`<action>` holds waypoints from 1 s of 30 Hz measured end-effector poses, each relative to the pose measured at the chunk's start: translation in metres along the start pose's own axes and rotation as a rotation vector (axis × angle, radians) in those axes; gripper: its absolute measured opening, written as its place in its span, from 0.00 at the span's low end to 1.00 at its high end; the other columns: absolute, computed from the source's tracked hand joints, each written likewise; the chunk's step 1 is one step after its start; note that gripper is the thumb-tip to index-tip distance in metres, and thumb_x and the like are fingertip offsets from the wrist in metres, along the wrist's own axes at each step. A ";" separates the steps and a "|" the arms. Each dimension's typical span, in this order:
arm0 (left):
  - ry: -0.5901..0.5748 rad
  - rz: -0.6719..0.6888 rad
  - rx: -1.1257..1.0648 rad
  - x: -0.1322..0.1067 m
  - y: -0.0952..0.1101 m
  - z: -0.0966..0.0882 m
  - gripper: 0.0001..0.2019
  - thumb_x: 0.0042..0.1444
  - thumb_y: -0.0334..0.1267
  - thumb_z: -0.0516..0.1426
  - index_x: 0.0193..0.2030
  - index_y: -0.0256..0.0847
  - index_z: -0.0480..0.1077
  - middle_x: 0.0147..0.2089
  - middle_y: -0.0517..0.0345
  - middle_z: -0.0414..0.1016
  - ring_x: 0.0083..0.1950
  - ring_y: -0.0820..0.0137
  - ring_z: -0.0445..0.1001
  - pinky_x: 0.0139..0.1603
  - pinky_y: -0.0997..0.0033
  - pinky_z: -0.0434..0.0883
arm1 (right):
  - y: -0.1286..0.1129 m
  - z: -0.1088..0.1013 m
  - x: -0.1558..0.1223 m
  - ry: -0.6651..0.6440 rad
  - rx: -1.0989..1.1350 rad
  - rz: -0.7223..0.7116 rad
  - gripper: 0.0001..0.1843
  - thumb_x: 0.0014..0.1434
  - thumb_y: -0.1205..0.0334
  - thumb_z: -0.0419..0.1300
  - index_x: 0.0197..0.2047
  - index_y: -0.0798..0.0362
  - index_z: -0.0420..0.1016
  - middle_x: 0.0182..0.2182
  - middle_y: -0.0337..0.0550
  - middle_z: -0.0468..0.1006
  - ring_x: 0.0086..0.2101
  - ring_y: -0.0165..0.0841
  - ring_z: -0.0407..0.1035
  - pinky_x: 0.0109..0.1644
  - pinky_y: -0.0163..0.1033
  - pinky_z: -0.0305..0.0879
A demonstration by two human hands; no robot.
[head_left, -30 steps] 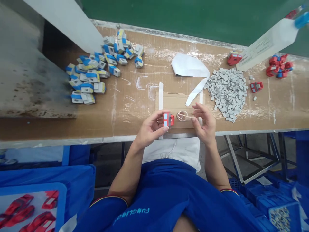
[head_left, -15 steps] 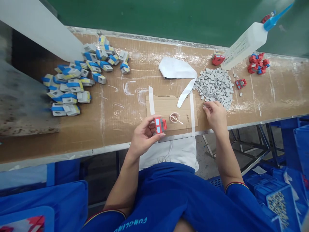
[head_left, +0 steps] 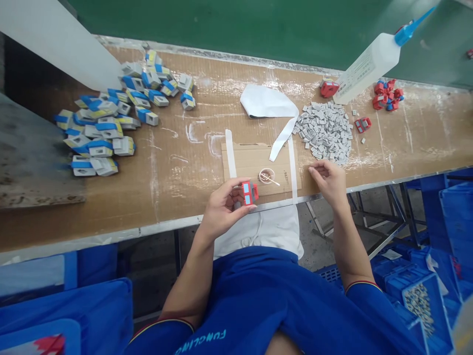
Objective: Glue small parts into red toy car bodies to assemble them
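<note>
My left hand [head_left: 223, 206] grips a red toy car part [head_left: 250, 193] with light-blue windows and a grey middle, above the front edge of the bench. To the right, my right hand [head_left: 328, 181] is closed, thumb and fingertips pressed together, just in front of a heap of small grey plastic pieces [head_left: 325, 132]. Whatever may be in that pinch is too small to make out. Between the hands, a small round cup [head_left: 266, 175] holding a thin white stick [head_left: 274, 182] stands on a taped-down cardboard piece [head_left: 244, 165].
Several white, blue and yellow toy parts [head_left: 99, 129] are piled at the left. A white strip [head_left: 268, 102] lies behind the cardboard. At the right are a blue-tipped bottle [head_left: 365, 69], red toy parts [head_left: 387, 94] and a small red car part [head_left: 363, 124]. Blue crates [head_left: 417, 301] stand below.
My right hand has drawn slightly back from the grey heap toward the bench's front edge. My left hand still holds the red car part, now slightly closer to the cup.
</note>
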State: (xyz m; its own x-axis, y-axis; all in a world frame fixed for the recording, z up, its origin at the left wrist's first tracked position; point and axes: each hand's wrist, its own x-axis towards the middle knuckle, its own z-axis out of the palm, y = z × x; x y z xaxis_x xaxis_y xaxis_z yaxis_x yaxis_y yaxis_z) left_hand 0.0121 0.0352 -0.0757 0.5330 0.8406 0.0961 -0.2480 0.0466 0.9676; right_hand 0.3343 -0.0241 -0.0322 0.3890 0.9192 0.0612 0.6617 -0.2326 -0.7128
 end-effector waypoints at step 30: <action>-0.084 0.084 0.172 0.004 0.004 0.003 0.28 0.59 0.38 0.74 0.65 0.44 0.76 0.52 0.50 0.83 0.45 0.69 0.85 0.40 0.76 0.83 | -0.053 0.027 -0.064 -0.100 0.370 0.127 0.09 0.63 0.52 0.73 0.39 0.48 0.85 0.34 0.42 0.88 0.34 0.36 0.81 0.40 0.41 0.79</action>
State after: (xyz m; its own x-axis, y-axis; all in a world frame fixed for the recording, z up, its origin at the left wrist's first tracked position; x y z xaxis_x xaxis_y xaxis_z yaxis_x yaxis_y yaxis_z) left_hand 0.0159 0.0369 -0.0703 0.5841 0.7891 0.1904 -0.1563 -0.1208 0.9803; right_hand 0.2566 -0.0622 -0.0169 0.3767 0.9210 -0.0989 0.3299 -0.2332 -0.9148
